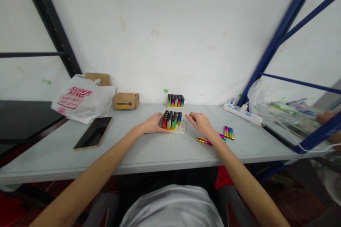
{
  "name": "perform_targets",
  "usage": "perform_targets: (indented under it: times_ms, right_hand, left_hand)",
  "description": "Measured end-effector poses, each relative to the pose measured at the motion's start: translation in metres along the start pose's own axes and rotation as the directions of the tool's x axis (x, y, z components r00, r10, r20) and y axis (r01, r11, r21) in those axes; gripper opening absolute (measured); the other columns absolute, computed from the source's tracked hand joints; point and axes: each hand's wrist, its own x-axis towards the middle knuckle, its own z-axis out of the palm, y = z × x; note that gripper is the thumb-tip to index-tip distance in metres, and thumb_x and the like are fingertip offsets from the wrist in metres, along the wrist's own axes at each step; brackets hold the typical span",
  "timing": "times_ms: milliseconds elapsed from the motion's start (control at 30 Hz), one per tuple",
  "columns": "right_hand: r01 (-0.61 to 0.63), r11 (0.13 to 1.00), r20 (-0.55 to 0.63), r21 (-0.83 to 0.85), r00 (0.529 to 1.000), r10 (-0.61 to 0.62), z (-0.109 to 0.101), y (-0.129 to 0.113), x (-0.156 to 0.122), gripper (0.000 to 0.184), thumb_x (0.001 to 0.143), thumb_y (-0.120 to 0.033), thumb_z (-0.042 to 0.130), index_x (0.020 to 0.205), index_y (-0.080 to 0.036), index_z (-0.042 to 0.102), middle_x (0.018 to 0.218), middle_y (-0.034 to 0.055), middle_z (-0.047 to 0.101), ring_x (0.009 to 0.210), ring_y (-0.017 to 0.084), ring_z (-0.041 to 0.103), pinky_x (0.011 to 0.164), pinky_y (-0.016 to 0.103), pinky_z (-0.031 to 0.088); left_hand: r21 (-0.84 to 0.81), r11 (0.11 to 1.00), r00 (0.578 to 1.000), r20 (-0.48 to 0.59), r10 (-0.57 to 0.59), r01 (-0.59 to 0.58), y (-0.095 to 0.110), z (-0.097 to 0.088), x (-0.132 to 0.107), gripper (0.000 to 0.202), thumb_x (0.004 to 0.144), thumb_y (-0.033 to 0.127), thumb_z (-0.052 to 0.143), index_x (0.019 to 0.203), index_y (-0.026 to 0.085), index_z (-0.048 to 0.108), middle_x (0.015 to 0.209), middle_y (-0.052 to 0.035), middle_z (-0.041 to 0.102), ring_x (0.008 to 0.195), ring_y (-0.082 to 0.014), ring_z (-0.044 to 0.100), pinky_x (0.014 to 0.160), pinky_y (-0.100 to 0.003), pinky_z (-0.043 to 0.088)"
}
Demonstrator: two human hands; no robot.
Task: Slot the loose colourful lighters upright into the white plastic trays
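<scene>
Head view: the grey table (pixel 149 152) spans mid-frame. The left hand (pixel 153 123) is cupped against the left side of the white tray (pixel 181 130), and I can't tell whether it grips. The right hand (pixel 199 123) is open and empty, just right of it. Dead centre, the lighters (pixel 172 120) stand upright in the tray, long axis vertical, caps up.

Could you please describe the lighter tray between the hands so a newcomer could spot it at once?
On the grey table, look at the middle, where the left hand and right hand flank a white tray of upright rainbow lighters. Unlike the row of lighters against the wall, it has empty slots on its right.
</scene>
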Motion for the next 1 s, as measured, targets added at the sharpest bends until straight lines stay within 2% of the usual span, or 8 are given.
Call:
perform_targets:
  times_ms: [100, 200, 300, 433, 567, 767, 900, 1000]
  right_hand:
    - [0.006, 1.0, -0.075, 0.014, 0.997, -0.005, -0.026, 0.032, -0.023, 0.037, 0.1, -0.046, 0.042, 0.095, -0.02, 0.067, 0.092, 0.0112, 0.069, 0.087, 0.025, 0.064, 0.083, 0.035, 0.046]
    - [-0.129, 0.988, -0.176, -0.081, 0.978, 0.113, -0.041, 0.073, -0.06, 0.04, 0.098, -0.046, 0.041, 0.11, -0.018, 0.067, 0.112, 0.0188, 0.065, 0.107, 0.031, 0.061, 0.098, 0.045, 0.046]
    - [-0.229, 0.956, -0.174, -0.185, 0.965, 0.198, -0.038, 0.11, -0.096, 0.046, 0.098, -0.044, 0.037, 0.12, -0.016, 0.066, 0.126, 0.0224, 0.061, 0.126, 0.036, 0.052, 0.105, 0.053, 0.042]
    - [-0.247, 0.957, -0.034, -0.152, 0.969, 0.245, -0.023, 0.136, -0.107, 0.045, 0.098, -0.031, 0.03, 0.117, -0.015, 0.068, 0.117, 0.0186, 0.069, 0.116, 0.03, 0.061, 0.106, 0.048, 0.044]
    - [-0.216, 0.976, 0.039, -0.03, 0.975, 0.217, -0.022, 0.14, -0.083, 0.038, 0.094, -0.026, 0.04, 0.114, -0.017, 0.071, 0.12, 0.0139, 0.071, 0.113, 0.027, 0.066, 0.104, 0.044, 0.047]
    - [-0.067, 0.968, 0.172, 0.241, 0.985, 0.026, -0.029, 0.12, -0.047, 0.035, 0.093, -0.031, 0.05, 0.12, -0.021, 0.069, 0.126, 0.0096, 0.069, 0.117, 0.024, 0.065, 0.107, 0.042, 0.046]
    - [-0.056, 0.93, 0.27, 0.364, 0.962, -0.048, -0.04, 0.1, -0.049, 0.039, 0.096, -0.042, 0.049, 0.123, -0.022, 0.069, 0.127, 0.0092, 0.069, 0.118, 0.026, 0.064, 0.106, 0.043, 0.047]
    - [-0.05, 0.942, 0.262, 0.332, 0.964, -0.041, -0.051, 0.091, -0.066, 0.047, 0.097, -0.05, 0.047, 0.131, -0.023, 0.064, 0.138, 0.0104, 0.062, 0.127, 0.028, 0.058, 0.111, 0.044, 0.043]
  left_hand:
    - [-0.008, 1.0, 1.0, 0.007, -0.003, 0.003, 0.001, -0.001, 0.0, 0.081, 0.061, 0.073, 0.077, 0.119, 0.018, 0.062, 0.112, -0.012, 0.062, 0.106, -0.0337, 0.057, 0.098, -0.045, 0.047]
    - [-0.021, 1.0, 1.0, -0.007, 0.005, -0.005, -0.001, -0.001, 0.001, 0.08, 0.06, 0.075, 0.076, 0.117, 0.019, 0.064, 0.112, -0.011, 0.063, 0.105, -0.0338, 0.058, 0.098, -0.045, 0.047]
    - [-0.015, 1.0, 1.0, -0.014, 0.008, -0.009, -0.001, -0.001, 0.002, 0.08, 0.06, 0.076, 0.076, 0.115, 0.019, 0.065, 0.111, -0.0105, 0.064, 0.105, -0.0339, 0.059, 0.097, -0.045, 0.048]
    - [-0.001, 1.0, 1.0, -0.004, -0.001, 0.001, 0.0, -0.001, 0.001, 0.084, 0.061, 0.077, 0.074, 0.118, 0.017, 0.063, 0.113, -0.0123, 0.063, 0.105, -0.0342, 0.059, 0.097, -0.045, 0.048]
    - [-0.012, 1.0, 1.0, -0.021, 0.005, -0.005, 0.0, -0.001, 0.001, 0.084, 0.06, 0.077, 0.075, 0.119, 0.018, 0.063, 0.113, -0.012, 0.064, 0.106, -0.0346, 0.059, 0.097, -0.045, 0.048]
    - [-0.013, 1.0, 1.0, -0.014, 0.005, -0.005, -0.002, 0.0, 0.0, 0.082, 0.061, 0.076, 0.075, 0.118, 0.018, 0.063, 0.112, -0.0113, 0.063, 0.106, -0.0342, 0.058, 0.097, -0.044, 0.047]
    - [0.007, 1.0, 1.0, -0.002, 0.022, -0.022, -0.004, 0.001, 0.0, 0.083, 0.063, 0.076, 0.074, 0.122, 0.019, 0.059, 0.114, -0.0112, 0.062, 0.108, -0.0337, 0.057, 0.098, -0.044, 0.047]
    - [0.022, 0.999, 1.0, -0.002, 0.025, -0.025, -0.005, 0.002, 0.0, 0.082, 0.064, 0.076, 0.074, 0.121, 0.019, 0.059, 0.111, -0.0103, 0.062, 0.105, -0.033, 0.058, 0.096, -0.042, 0.047]
